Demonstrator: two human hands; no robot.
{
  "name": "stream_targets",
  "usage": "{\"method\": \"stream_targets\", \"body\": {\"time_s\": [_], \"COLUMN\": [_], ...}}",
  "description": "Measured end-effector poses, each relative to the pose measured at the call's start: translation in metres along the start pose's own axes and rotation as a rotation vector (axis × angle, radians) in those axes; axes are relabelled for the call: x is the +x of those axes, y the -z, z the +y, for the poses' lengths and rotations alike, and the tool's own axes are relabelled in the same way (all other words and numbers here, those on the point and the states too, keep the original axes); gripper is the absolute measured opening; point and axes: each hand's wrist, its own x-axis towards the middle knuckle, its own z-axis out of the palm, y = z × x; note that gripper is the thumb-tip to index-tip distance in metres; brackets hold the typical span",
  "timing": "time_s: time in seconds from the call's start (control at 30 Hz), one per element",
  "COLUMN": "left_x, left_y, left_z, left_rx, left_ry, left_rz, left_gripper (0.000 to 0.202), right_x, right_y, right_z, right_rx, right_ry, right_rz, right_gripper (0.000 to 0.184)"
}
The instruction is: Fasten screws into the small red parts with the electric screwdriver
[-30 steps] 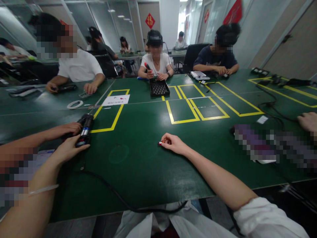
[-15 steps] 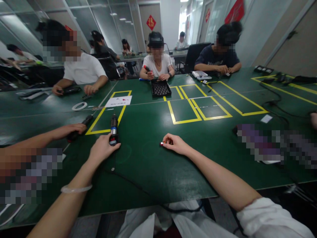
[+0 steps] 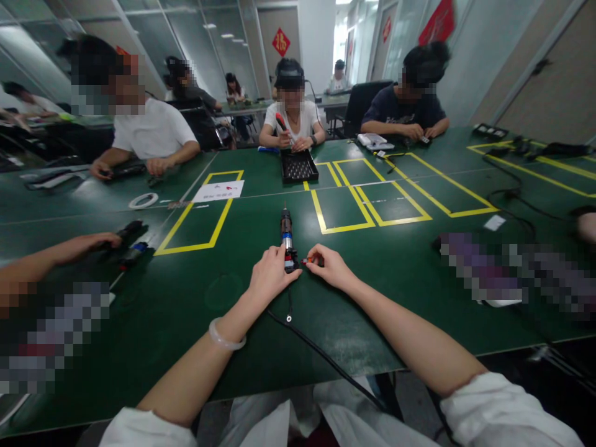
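My left hand grips the rear of a power drill lying on the green table, its dark chuck and thin bit pointing away from me. The drill has a silver and blue collar, with red and black parts behind it. Just to its right, my right hand pinches a small red and white piece close to the drill's rear; whether the two touch I cannot tell. From beneath the drill a thin dark lead with a metal ring end runs towards me.
A black cable crosses towards the table's near edge. At the left, a co-worker's hand rests by another drill. Across the table stands a black tray of screws. Yellow tape rectangles and a white paper lie ahead.
My left hand has slid the drill rightward across the table, up beside my right hand. The co-worker's hand has shifted left, and a second drill now shows there.
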Motion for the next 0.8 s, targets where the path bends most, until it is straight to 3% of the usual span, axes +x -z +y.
{"method": "stream_targets", "body": {"time_s": [0.23,0.47,0.8], "left_x": [-0.004,-0.011,-0.014], "left_y": [0.0,-0.002,-0.001], "left_z": [0.01,0.013,0.021], "left_rx": [0.006,-0.018,0.007], "left_ry": [-0.051,-0.103,-0.068], "left_rz": [0.017,0.022,0.025], "left_gripper": [0.064,0.067,0.066], "right_x": [0.002,0.001,0.0], "right_y": [0.002,0.001,-0.001], "right_z": [0.001,0.005,0.0], "right_rx": [-0.098,-0.111,-0.17], "right_ry": [-0.013,0.016,0.04], "right_rz": [0.059,-0.042,-0.054], "right_gripper": [0.009,0.009,0.01]}}
